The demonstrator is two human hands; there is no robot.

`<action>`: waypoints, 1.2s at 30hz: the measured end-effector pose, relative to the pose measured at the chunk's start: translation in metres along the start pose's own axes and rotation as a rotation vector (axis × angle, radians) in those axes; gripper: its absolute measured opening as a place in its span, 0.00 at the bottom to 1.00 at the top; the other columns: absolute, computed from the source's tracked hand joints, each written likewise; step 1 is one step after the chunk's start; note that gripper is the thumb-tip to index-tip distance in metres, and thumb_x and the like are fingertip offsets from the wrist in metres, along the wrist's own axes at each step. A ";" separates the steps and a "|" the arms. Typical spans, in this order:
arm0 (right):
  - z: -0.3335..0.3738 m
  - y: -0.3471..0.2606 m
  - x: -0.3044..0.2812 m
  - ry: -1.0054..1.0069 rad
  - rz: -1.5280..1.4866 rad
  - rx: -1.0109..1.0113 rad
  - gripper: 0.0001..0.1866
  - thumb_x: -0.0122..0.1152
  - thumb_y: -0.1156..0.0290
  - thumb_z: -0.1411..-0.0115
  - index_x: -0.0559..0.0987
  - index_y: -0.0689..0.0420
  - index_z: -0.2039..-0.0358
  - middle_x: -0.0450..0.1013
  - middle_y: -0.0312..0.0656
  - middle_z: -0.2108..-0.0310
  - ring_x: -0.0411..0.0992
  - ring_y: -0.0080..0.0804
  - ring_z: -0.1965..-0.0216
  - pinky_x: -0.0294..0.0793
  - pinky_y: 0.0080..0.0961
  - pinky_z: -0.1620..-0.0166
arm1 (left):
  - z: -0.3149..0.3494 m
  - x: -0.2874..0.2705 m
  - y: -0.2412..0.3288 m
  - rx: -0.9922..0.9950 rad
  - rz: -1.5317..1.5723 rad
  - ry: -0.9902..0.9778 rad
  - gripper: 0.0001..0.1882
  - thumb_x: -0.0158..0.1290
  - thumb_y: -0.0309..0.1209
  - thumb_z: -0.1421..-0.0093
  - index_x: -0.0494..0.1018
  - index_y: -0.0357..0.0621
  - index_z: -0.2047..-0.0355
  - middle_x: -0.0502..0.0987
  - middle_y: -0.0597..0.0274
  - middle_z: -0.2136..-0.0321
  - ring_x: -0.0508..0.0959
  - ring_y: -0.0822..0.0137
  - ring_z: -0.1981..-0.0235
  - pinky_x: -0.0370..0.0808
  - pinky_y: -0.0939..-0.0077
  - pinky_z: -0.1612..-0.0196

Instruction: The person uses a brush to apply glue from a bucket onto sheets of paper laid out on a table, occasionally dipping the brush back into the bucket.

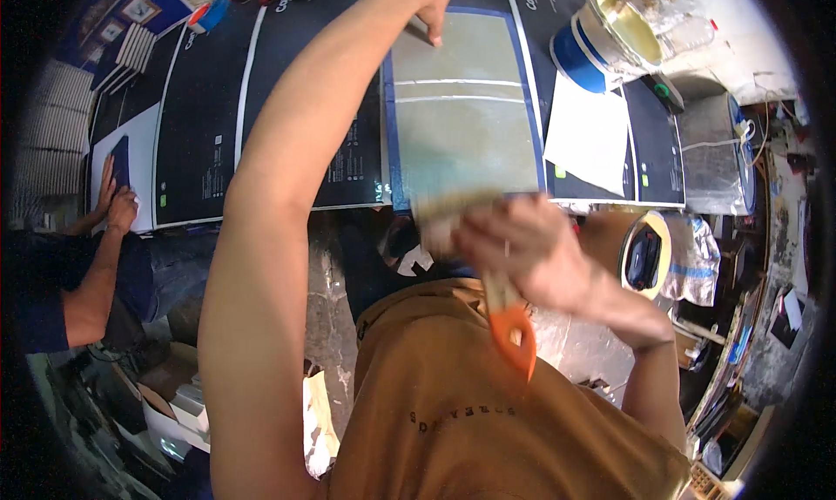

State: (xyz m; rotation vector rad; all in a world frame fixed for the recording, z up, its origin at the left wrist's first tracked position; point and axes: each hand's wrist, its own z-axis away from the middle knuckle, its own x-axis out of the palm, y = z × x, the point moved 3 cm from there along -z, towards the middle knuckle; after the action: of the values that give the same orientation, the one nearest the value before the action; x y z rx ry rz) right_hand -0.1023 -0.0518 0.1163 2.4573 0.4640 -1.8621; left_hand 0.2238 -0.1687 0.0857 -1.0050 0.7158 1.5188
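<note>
In the head view, the square panel [466, 125] edged with blue tape is lying on the dark surface [296, 108] in the middle of the scene, already looking wet and greenish-grey over most of its face, so the coating seems largely done with the near edge being worked now. The right hand [522, 252] is closing tight round a brush with an orange handle [512, 326], bristles blurring at that near edge. The left hand [427, 3] is reaching far, arm extended, fingers curled and pressing the panel's far left corner, gripping nothing; a paint can [601, 38] is sitting far right.

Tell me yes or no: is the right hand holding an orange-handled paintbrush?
Yes, the right hand grips a brush with an orange handle at the near edge of the blue-taped panel.
</note>
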 end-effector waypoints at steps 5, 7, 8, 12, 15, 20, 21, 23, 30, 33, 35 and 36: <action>-0.024 0.066 0.010 -0.073 -0.125 0.034 0.17 0.61 0.67 0.50 0.82 0.55 0.59 0.76 0.39 0.55 0.67 0.33 0.62 0.65 0.32 0.57 | -0.009 -0.001 0.007 -0.100 0.038 -0.013 0.32 0.72 0.53 0.60 0.82 0.42 0.60 0.82 0.53 0.58 0.82 0.55 0.57 0.79 0.60 0.56; -0.001 0.047 -0.001 -0.087 -0.095 0.021 0.15 0.62 0.65 0.49 0.82 0.56 0.61 0.77 0.39 0.56 0.69 0.33 0.62 0.66 0.32 0.57 | 0.001 -0.007 0.016 -0.054 -0.046 0.133 0.32 0.72 0.53 0.60 0.82 0.40 0.61 0.82 0.52 0.58 0.82 0.55 0.57 0.79 0.61 0.56; 0.013 0.034 -0.008 -0.139 -0.107 -0.011 0.14 0.62 0.63 0.48 0.82 0.55 0.62 0.77 0.39 0.57 0.69 0.33 0.62 0.67 0.31 0.58 | 0.000 -0.004 0.014 -0.053 -0.039 0.128 0.32 0.72 0.53 0.60 0.82 0.40 0.61 0.82 0.52 0.58 0.82 0.55 0.57 0.79 0.61 0.56; 0.017 0.032 -0.028 -0.164 -0.113 0.004 0.14 0.58 0.66 0.50 0.81 0.51 0.61 0.76 0.32 0.60 0.70 0.31 0.61 0.66 0.27 0.56 | 0.005 0.004 -0.003 -0.077 -0.016 0.074 0.34 0.71 0.54 0.60 0.82 0.37 0.62 0.83 0.50 0.60 0.82 0.55 0.58 0.79 0.61 0.56; -0.019 0.070 -0.032 0.017 0.006 0.076 0.16 0.58 0.68 0.49 0.82 0.51 0.58 0.77 0.31 0.60 0.68 0.30 0.61 0.65 0.30 0.57 | -0.012 0.001 0.003 -0.101 -0.030 0.019 0.34 0.71 0.54 0.60 0.82 0.36 0.63 0.83 0.50 0.61 0.83 0.55 0.59 0.79 0.61 0.57; -0.011 0.087 -0.011 -0.061 -0.013 0.012 0.14 0.57 0.68 0.48 0.83 0.48 0.61 0.76 0.27 0.61 0.67 0.30 0.61 0.64 0.29 0.59 | -0.019 -0.004 0.016 -0.130 -0.052 -0.001 0.32 0.71 0.54 0.59 0.82 0.37 0.65 0.83 0.51 0.62 0.83 0.56 0.60 0.79 0.61 0.58; 0.004 0.076 -0.013 -0.154 -0.001 0.014 0.13 0.57 0.67 0.48 0.83 0.46 0.62 0.76 0.26 0.62 0.67 0.29 0.61 0.63 0.28 0.59 | -0.016 -0.003 0.016 -0.134 -0.044 0.000 0.32 0.71 0.54 0.59 0.82 0.37 0.65 0.83 0.51 0.62 0.83 0.56 0.60 0.79 0.61 0.58; 0.026 0.049 -0.030 -0.304 -0.039 0.024 0.13 0.59 0.66 0.50 0.84 0.44 0.63 0.76 0.24 0.64 0.67 0.27 0.61 0.62 0.27 0.59 | -0.008 0.001 0.009 -0.064 -0.081 0.095 0.32 0.70 0.54 0.58 0.82 0.37 0.64 0.83 0.52 0.62 0.83 0.57 0.60 0.80 0.62 0.59; -0.022 0.088 -0.029 0.075 0.078 0.094 0.17 0.62 0.68 0.52 0.81 0.48 0.58 0.75 0.33 0.66 0.69 0.34 0.62 0.66 0.30 0.59 | -0.005 -0.006 0.015 -0.082 -0.088 0.001 0.31 0.70 0.53 0.59 0.83 0.35 0.68 0.83 0.49 0.65 0.83 0.54 0.64 0.80 0.60 0.60; -0.051 0.078 0.030 0.223 -0.072 0.159 0.12 0.63 0.71 0.54 0.79 0.52 0.66 0.75 0.36 0.68 0.72 0.35 0.60 0.68 0.30 0.60 | -0.019 0.000 0.009 -0.052 -0.088 0.010 0.32 0.70 0.54 0.59 0.82 0.35 0.66 0.83 0.49 0.64 0.83 0.55 0.62 0.80 0.61 0.59; -0.042 0.021 0.043 0.060 -0.079 0.052 0.10 0.63 0.70 0.55 0.78 0.53 0.69 0.74 0.38 0.69 0.73 0.36 0.60 0.70 0.30 0.61 | -0.016 -0.003 0.012 -0.087 -0.068 0.009 0.33 0.71 0.53 0.59 0.82 0.35 0.65 0.83 0.49 0.62 0.83 0.54 0.61 0.80 0.61 0.58; -0.032 -0.002 0.033 0.055 -0.190 -0.014 0.10 0.63 0.70 0.55 0.78 0.54 0.69 0.74 0.38 0.69 0.73 0.36 0.61 0.70 0.30 0.60 | -0.018 -0.003 0.012 -0.050 -0.123 0.025 0.33 0.70 0.53 0.59 0.82 0.35 0.65 0.83 0.48 0.61 0.83 0.54 0.60 0.80 0.62 0.58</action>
State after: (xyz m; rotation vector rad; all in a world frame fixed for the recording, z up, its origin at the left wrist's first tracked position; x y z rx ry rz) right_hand -0.0645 -0.0359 0.0947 2.5413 0.7347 -1.8500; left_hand 0.2157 -0.1881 0.0793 -1.0875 0.6250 1.4258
